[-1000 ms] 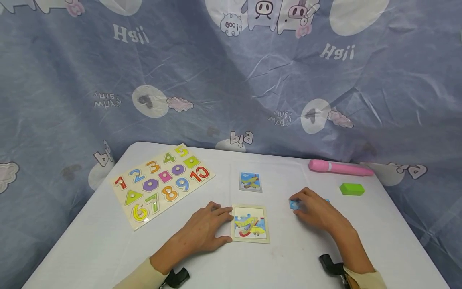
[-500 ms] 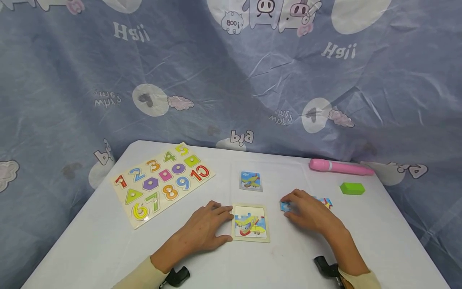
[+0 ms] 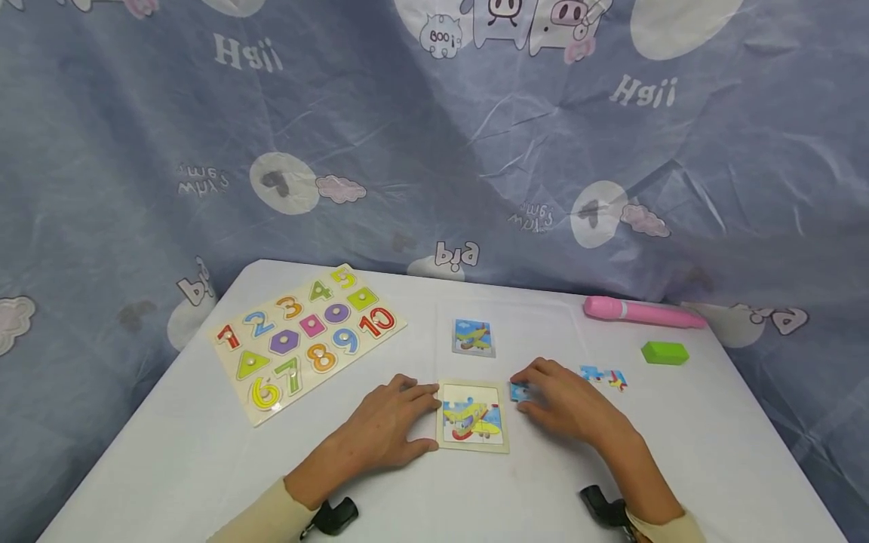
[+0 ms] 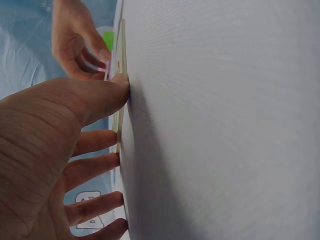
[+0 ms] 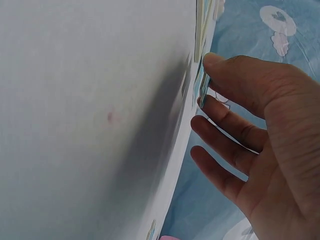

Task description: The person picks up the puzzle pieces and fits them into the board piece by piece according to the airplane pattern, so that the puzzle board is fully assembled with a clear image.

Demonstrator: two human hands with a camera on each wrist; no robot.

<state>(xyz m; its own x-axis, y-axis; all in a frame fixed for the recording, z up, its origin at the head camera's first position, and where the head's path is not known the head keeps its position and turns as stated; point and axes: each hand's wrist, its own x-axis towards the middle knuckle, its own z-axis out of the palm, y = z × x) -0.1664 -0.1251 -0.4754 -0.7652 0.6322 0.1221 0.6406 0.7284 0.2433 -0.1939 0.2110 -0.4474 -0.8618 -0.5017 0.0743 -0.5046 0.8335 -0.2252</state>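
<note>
A wooden puzzle tray lies mid-table, with yellow airplane pieces in it and a pale bare strip along its top. My left hand rests at its left edge. In the left wrist view the thumb and some fingertips touch that edge, the fingers fairly straight. Just right of the tray, my right hand pinches a blue jigsaw piece. The right wrist view shows this piece between thumb and forefinger, the other fingers spread. More loose jigsaw pieces lie beyond the right hand.
Above the tray lies a small airplane picture. A number-and-shape board sits at the left. On the right are a green block and a pink marker-like stick by the table's far edge. A patterned cloth hangs behind.
My right hand has moved left with the jigsaw piece, from beside the loose pieces to near the tray's right edge, uncovering those pieces. The left hand has stayed at the tray.
</note>
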